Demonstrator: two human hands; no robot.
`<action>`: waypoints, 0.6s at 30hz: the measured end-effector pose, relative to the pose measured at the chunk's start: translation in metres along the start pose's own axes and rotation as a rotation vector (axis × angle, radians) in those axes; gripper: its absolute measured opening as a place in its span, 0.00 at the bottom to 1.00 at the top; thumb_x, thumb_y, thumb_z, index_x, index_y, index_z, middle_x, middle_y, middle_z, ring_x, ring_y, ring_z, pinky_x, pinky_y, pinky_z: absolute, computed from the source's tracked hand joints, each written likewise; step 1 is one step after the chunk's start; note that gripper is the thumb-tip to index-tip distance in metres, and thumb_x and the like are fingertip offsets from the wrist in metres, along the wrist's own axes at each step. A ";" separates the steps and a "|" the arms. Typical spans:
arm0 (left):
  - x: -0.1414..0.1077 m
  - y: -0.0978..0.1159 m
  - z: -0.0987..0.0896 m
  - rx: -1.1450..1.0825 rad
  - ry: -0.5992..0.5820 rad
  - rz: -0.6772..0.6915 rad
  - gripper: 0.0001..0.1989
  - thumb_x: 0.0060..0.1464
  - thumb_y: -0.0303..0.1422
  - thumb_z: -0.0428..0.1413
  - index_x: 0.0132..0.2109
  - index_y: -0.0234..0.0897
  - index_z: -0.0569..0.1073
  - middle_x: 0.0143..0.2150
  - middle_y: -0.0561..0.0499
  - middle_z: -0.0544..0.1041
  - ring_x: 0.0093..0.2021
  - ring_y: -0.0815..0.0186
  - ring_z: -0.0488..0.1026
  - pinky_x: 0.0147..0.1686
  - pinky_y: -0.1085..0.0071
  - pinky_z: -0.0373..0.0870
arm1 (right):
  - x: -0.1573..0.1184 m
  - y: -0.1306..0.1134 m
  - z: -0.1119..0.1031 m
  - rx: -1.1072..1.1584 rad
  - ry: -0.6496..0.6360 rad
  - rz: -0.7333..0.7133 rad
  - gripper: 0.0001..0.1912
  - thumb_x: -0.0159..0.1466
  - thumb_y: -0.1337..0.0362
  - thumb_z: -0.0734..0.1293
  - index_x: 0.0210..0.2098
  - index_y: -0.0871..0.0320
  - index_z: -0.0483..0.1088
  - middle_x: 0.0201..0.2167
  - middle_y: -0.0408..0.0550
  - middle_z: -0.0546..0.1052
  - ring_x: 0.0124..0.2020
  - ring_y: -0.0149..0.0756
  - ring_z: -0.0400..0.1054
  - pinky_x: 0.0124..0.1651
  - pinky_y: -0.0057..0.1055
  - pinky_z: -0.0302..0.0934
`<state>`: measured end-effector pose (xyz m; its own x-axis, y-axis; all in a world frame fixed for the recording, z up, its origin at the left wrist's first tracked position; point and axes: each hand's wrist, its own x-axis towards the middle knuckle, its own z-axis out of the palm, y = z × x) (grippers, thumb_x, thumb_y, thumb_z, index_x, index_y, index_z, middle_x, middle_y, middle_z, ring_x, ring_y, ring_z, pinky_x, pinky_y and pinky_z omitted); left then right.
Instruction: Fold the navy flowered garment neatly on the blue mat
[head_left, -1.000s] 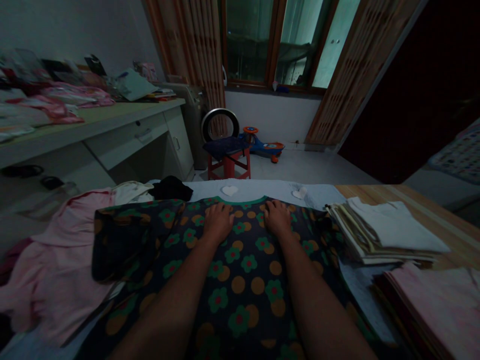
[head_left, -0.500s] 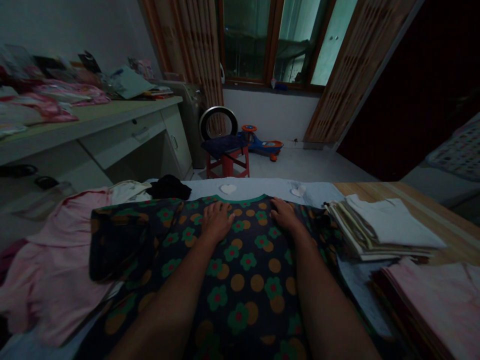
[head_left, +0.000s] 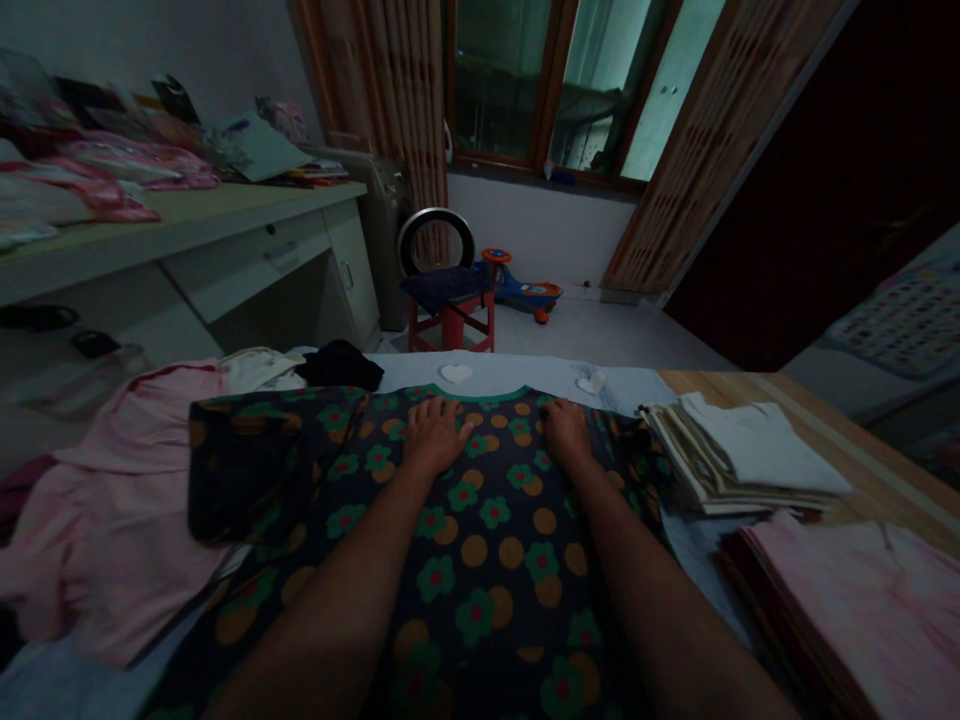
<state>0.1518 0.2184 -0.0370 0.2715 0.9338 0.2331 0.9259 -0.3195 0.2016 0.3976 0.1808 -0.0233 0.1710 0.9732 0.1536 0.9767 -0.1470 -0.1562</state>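
Note:
A dark shirt with green flowers and orange dots is spread out in front of me, its green-edged neckline at the far side. My left hand lies flat on the cloth just left of the neckline, fingers stretched out. On the other side of the neckline my right hand rests on the shirt near the shoulder, its fingers extended and slightly bent. Neither hand grips anything that I can see. The left sleeve spreads toward a crumpled pink garment.
Folded light clothes are stacked at the right on the wooden table, with a pink-topped pile nearer me. A black cloth lies at the far left. Beyond stand a red stool and a desk.
My right hand has turned slightly, with its fingers drawn a little closer together. My left hand stays in nearly the same place on the shirt. The camera view has shifted slightly.

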 end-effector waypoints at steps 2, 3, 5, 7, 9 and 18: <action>0.000 0.000 0.000 -0.004 0.003 -0.002 0.24 0.61 0.48 0.48 0.58 0.39 0.67 0.58 0.40 0.68 0.60 0.49 0.61 0.60 0.55 0.54 | -0.004 0.005 -0.006 0.045 -0.052 -0.044 0.20 0.66 0.70 0.57 0.53 0.59 0.72 0.55 0.54 0.73 0.56 0.42 0.63 0.60 0.34 0.53; 0.000 0.000 0.001 -0.006 0.004 -0.003 0.24 0.61 0.48 0.48 0.58 0.39 0.67 0.58 0.40 0.68 0.60 0.49 0.61 0.60 0.55 0.54 | -0.006 0.008 -0.009 0.083 -0.095 -0.083 0.19 0.66 0.70 0.58 0.53 0.59 0.72 0.55 0.54 0.73 0.57 0.41 0.63 0.61 0.33 0.53; 0.000 0.000 0.001 -0.005 0.006 -0.005 0.24 0.61 0.48 0.48 0.58 0.39 0.67 0.58 0.41 0.68 0.61 0.49 0.61 0.60 0.55 0.54 | -0.014 0.016 -0.014 0.148 -0.194 -0.156 0.18 0.65 0.68 0.59 0.52 0.59 0.72 0.57 0.53 0.72 0.59 0.39 0.63 0.62 0.33 0.53; -0.001 0.000 0.002 0.000 0.006 -0.008 0.24 0.61 0.48 0.49 0.58 0.39 0.67 0.59 0.41 0.68 0.60 0.50 0.61 0.60 0.56 0.53 | -0.026 0.021 -0.015 0.151 -0.253 -0.151 0.20 0.66 0.64 0.61 0.56 0.58 0.69 0.62 0.54 0.67 0.63 0.41 0.59 0.64 0.38 0.51; -0.001 0.000 0.002 0.005 0.007 -0.007 0.24 0.61 0.48 0.49 0.57 0.39 0.67 0.58 0.41 0.68 0.60 0.50 0.61 0.60 0.56 0.53 | -0.040 0.022 -0.013 0.096 -0.246 -0.082 0.25 0.67 0.60 0.61 0.63 0.56 0.62 0.68 0.53 0.59 0.68 0.44 0.51 0.67 0.46 0.46; 0.000 0.000 -0.003 -0.011 -0.015 -0.014 0.21 0.61 0.48 0.49 0.54 0.40 0.68 0.56 0.43 0.70 0.59 0.51 0.62 0.59 0.57 0.53 | -0.055 0.028 0.004 0.002 -0.092 0.017 0.24 0.71 0.60 0.54 0.65 0.53 0.59 0.69 0.49 0.58 0.69 0.43 0.48 0.68 0.48 0.42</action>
<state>0.1509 0.2175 -0.0343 0.2627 0.9404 0.2162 0.9267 -0.3083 0.2150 0.4145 0.1239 -0.0404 0.1748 0.9828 0.0603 0.9735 -0.1634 -0.1599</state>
